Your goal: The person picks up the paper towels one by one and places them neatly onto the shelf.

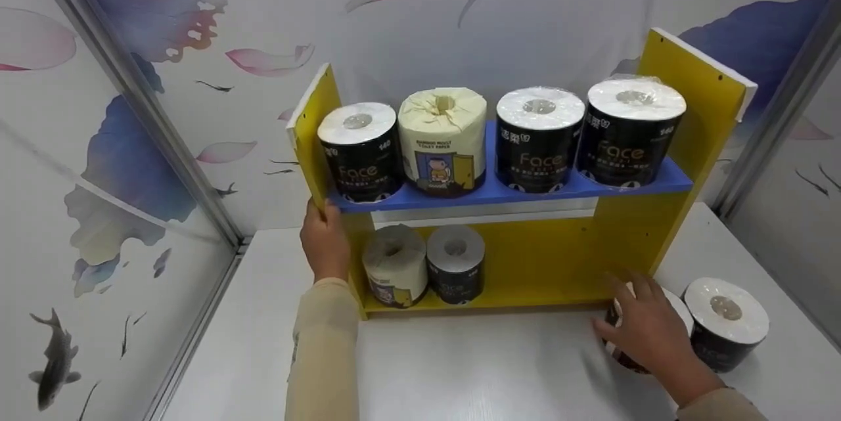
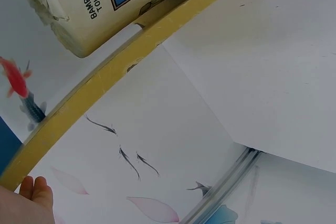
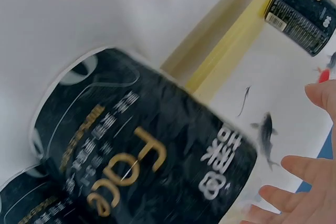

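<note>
My left hand (image 1: 326, 240) holds the left side panel of a yellow shelf unit (image 1: 539, 266) near its blue upper board; in the left wrist view its fingers (image 2: 38, 191) wrap over the panel's edge. At the lower right, my right hand (image 1: 647, 329) hovers over a black-wrapped toilet roll (image 3: 152, 150) standing on the table. The right wrist view shows those fingers spread and apart from that roll's printed side. Right beside it stands a second black-wrapped roll (image 1: 729, 342). A cream-wrapped roll (image 1: 394, 266) and a black-wrapped roll (image 1: 455, 266) stand at the left of the lower level.
On the blue board (image 1: 453, 198) stand several rolls, one a cream-wrapped roll (image 1: 443, 145) among black-wrapped ones. The unit rests on a white table (image 1: 473, 368). Printed wall panels (image 1: 460, 33) close off the back and sides, with a metal frame post (image 1: 151, 112) at left.
</note>
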Demonstrator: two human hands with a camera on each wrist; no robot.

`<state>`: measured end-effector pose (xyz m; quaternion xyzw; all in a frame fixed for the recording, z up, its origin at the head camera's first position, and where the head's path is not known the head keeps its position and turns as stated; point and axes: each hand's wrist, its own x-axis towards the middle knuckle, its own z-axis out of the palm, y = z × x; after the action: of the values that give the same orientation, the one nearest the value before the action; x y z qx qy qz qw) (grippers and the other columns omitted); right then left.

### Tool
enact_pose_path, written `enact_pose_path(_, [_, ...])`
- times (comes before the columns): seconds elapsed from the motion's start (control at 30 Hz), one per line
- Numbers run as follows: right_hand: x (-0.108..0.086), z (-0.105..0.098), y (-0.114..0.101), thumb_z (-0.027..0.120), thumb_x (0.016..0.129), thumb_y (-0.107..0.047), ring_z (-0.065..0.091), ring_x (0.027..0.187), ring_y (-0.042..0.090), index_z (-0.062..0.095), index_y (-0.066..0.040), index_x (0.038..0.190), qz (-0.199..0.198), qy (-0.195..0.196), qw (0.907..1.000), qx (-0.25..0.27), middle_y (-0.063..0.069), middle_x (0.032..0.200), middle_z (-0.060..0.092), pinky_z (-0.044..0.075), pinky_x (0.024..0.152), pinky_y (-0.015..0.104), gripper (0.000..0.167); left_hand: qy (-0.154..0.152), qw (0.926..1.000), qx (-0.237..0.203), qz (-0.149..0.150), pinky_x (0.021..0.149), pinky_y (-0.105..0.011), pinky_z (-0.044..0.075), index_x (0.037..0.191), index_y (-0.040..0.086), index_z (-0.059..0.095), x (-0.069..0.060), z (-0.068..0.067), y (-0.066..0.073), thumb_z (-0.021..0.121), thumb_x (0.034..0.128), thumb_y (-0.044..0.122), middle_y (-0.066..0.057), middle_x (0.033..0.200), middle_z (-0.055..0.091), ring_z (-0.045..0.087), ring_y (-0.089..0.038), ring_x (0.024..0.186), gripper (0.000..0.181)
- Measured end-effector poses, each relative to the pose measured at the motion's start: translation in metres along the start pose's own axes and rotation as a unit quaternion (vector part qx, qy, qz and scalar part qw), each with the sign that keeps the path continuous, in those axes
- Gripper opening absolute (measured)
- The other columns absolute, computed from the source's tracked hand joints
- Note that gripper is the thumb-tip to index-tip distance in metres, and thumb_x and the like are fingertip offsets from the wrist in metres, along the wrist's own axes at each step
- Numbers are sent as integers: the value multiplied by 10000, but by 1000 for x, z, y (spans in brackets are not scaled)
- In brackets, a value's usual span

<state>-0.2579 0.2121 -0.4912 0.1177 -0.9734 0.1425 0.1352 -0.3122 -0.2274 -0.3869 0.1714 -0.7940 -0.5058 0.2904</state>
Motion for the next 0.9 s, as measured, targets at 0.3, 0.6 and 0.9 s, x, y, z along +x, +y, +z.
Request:
enact_pose_path(0.3, [-3, -1, 14, 748, 769, -385, 297, 1244, 570, 505, 61, 1292, 244, -340, 9991, -36, 373, 1327, 372, 345, 938, 682, 729, -1, 10000, 29, 15, 900, -454, 421, 1294, 65, 514, 0, -1, 0, 367, 1013, 292, -159, 1129, 607, 523, -291, 957, 391])
enact_pose_path(0.6, [-4, -3, 22, 708, 790, -520, 260, 1249, 601, 472, 94, 1324, 423, -833, 9954, -201, 409, 1356, 335, 283, 981, 693, 847, -100, 9999, -6, -101, 931, -457, 425, 1357, 82, 480, -2, -1, 2, 359, 1019, 311, -142, 1207, 599, 535, -283, 1003, 425])
enact_pose_path(0.9, [-2, 2, 33, 709, 792, -498, 252, 1239, 609, 431, 110, 1353, 497, -1041, 9931, -199, 415, 1361, 330, 260, 992, 697, 873, -81, 9999, -95, -71, 865, -418, 409, 1297, 72, 504, -3, -1, 3, 360, 1020, 293, -136, 1115, 597, 503, -269, 951, 382])
